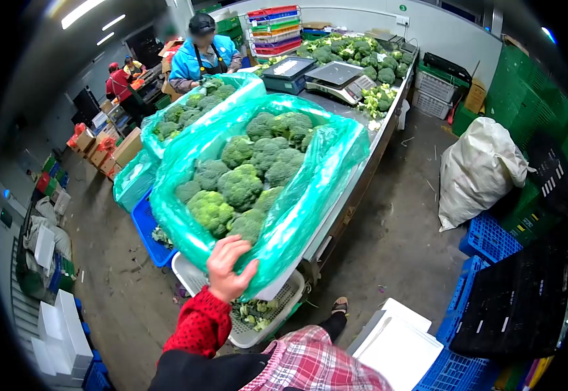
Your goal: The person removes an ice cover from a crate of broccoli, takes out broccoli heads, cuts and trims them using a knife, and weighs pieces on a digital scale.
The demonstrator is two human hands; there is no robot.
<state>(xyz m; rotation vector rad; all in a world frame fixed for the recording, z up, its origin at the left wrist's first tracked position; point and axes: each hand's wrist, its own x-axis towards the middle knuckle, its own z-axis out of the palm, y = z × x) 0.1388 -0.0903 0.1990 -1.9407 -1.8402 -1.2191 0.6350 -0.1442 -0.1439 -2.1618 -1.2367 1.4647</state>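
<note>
My left hand (228, 268), in a red dotted sleeve, is at the near rim of a box lined with a green plastic bag (297, 225). Its fingers curl over the liner's edge, with the thumb on the outer side. Inside the liner lie many broccoli heads (241, 187), packed close together. A white corner of the box shows under the plastic. Directly below stands a white crate (290, 301) with broccoli scraps in it. My right hand is out of view.
Past the box are a second lined box (160, 140), two scales (336, 77) and heaped broccoli (362, 55) on the table. A co-worker (202, 55) in blue stands behind. A white sack (479, 169), blue crates (492, 238) and a white foam lid (398, 352) are on the right.
</note>
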